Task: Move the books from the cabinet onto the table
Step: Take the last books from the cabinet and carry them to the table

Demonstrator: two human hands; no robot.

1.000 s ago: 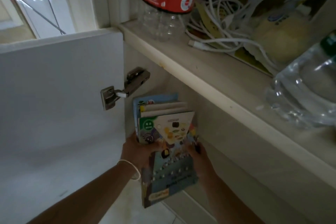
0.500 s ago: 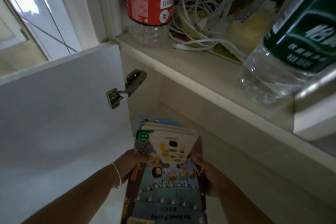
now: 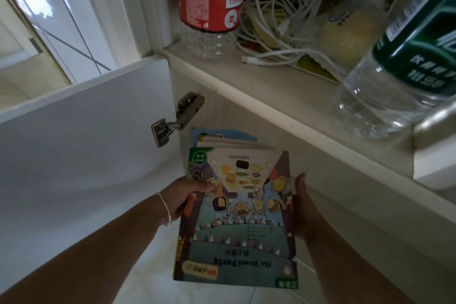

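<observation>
A white door (image 3: 81, 136) stands open beside a cluttered shelf (image 3: 283, 108), daylit window (image 3: 37, 20) behind.

Left of the left grip (image 3: 183, 196) the open cabinet door (image 3: 81, 136) walls off that side, its hinge (image 3: 177, 118) jutting above. Above both grips the shelf edge (image 3: 283, 116) overhangs. Beyond the right grip (image 3: 304, 207) stands the cabinet's inner wall. Below lies open floor (image 3: 158, 286).
</observation>
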